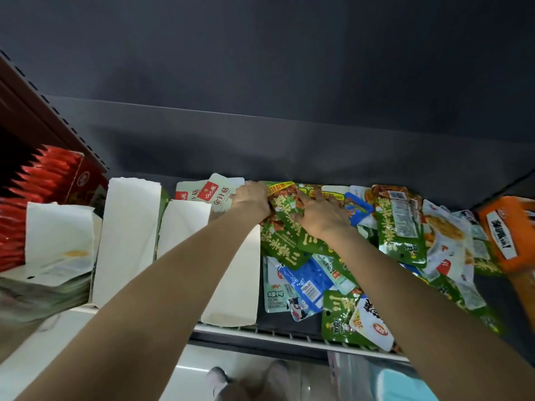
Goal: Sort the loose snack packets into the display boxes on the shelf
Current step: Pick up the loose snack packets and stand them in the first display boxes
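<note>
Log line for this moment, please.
left hand: grips green packets | right hand: rests on them | white box: open alongside

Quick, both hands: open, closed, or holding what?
Left hand: gripping the green snack packets at their top edge.
Right hand: fingers spread, pressing on the same packets.

Loose snack packets (pixel 304 285), mostly green, heaped on shelf right of white display boxes (pixel 127 241).

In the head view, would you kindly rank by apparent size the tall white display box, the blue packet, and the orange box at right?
1. Tall white display box, clearly largest.
2. Orange box, though the frame edge cuts it off, so unsure.
3. Blue packet, smallest, partly covered by green packets.
</note>
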A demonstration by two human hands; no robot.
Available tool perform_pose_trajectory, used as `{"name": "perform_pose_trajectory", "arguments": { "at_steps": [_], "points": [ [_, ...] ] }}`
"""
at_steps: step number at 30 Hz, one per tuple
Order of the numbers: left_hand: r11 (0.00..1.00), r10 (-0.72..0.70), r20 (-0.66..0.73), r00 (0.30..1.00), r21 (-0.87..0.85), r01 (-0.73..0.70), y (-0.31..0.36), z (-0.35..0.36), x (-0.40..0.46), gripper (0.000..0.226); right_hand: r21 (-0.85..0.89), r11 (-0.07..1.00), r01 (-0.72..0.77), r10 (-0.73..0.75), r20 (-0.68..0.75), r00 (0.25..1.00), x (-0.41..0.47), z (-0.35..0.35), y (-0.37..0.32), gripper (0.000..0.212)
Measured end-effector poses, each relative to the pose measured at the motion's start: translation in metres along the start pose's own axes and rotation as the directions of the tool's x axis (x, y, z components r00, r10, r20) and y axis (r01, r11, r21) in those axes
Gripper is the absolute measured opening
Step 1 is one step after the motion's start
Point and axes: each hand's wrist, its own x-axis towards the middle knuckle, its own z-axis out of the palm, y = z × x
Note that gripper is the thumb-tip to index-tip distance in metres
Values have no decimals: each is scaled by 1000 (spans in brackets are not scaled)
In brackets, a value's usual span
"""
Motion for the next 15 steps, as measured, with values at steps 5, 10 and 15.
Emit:
{"name": "perform_pose_trajectory", "arguments": {
  "at_steps": [5, 10, 15],
  "points": [
    [976, 196, -88, 977, 112, -186, 6, -8, -16, 25, 30, 998, -49, 50, -20, 999, -4, -2, 6, 69],
    [969, 239, -179, 954, -13, -245, 13, -15, -34, 23, 155, 988, 0, 19, -124, 992, -4, -8, 11, 54],
    [890, 370, -362, 855, -126, -438, 13, -28, -51, 12, 824, 567, 26, 205, -171, 964, -20, -41, 16, 46]
  ]
}}
